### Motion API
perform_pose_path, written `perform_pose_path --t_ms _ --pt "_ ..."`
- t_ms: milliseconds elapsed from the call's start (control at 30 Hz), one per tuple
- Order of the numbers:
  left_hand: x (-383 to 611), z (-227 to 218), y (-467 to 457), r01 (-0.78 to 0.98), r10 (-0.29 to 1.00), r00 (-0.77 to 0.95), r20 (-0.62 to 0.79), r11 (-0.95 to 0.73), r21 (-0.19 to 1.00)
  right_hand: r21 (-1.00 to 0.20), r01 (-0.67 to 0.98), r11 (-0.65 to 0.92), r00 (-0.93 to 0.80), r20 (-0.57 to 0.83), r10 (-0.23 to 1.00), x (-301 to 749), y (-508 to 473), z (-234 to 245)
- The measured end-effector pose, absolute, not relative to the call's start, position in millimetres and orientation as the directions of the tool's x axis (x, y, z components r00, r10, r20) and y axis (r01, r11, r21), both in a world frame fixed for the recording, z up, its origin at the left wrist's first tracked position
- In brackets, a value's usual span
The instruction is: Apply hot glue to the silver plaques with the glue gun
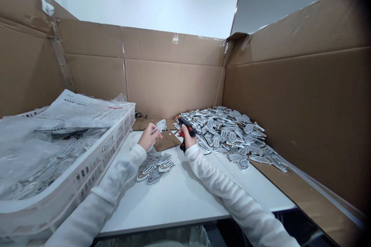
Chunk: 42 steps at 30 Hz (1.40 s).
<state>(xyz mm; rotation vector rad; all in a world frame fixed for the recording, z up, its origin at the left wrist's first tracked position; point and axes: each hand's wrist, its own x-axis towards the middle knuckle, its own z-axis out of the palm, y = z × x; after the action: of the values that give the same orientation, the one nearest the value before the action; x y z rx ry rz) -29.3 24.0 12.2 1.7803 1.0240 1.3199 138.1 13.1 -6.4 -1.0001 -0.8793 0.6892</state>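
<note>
My left hand (148, 136) is closed on a small grey-and-white shield-shaped piece (159, 126), held up above the white table (179, 197). My right hand (188, 139) grips a black and red hand tool (185, 128), its tip pointing toward the piece. Several more of the same pieces (155, 166) lie in a small group on the table just below my left wrist. A scrap of brown cardboard (167, 141) lies flat between my hands.
A large heap of the same pieces (232, 133) covers the table at the right. A white plastic crate (87, 166) with clear bags and printed sheets stands at the left. Tall cardboard walls (174, 81) enclose the table on three sides.
</note>
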Motion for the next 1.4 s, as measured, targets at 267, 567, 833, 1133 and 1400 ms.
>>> perform_pose_path --t_ms 267,567,833,1133,1400 --pt "-37.1 13.4 36.7 0.183 0.834 -0.001 0.552 -0.542 0.82 -0.878 0.108 0.466 0.384 0.469 0.795 135.5 2.6 -6.7" --pt "-25.1 25.4 14.9 -0.217 0.964 0.122 0.237 -0.206 0.954 -0.781 0.22 0.585 0.17 0.621 0.765 126.6 -12.3 -10.3" --pt "-18.8 29.1 7.8 -0.178 0.978 0.157 0.141 -0.112 0.978 -0.783 0.259 0.566 0.127 0.608 0.783 127.5 -13.8 -10.1" --pt "-15.8 28.5 5.1 -0.133 0.975 0.182 0.129 -0.105 0.985 -0.783 0.312 0.538 0.142 0.599 0.788 125.7 -9.8 -14.3" --pt "-13.8 30.6 1.1 -0.136 0.97 0.199 0.141 -0.115 0.984 -0.763 0.32 0.561 0.125 0.621 0.774 124.8 -15.6 -8.0"
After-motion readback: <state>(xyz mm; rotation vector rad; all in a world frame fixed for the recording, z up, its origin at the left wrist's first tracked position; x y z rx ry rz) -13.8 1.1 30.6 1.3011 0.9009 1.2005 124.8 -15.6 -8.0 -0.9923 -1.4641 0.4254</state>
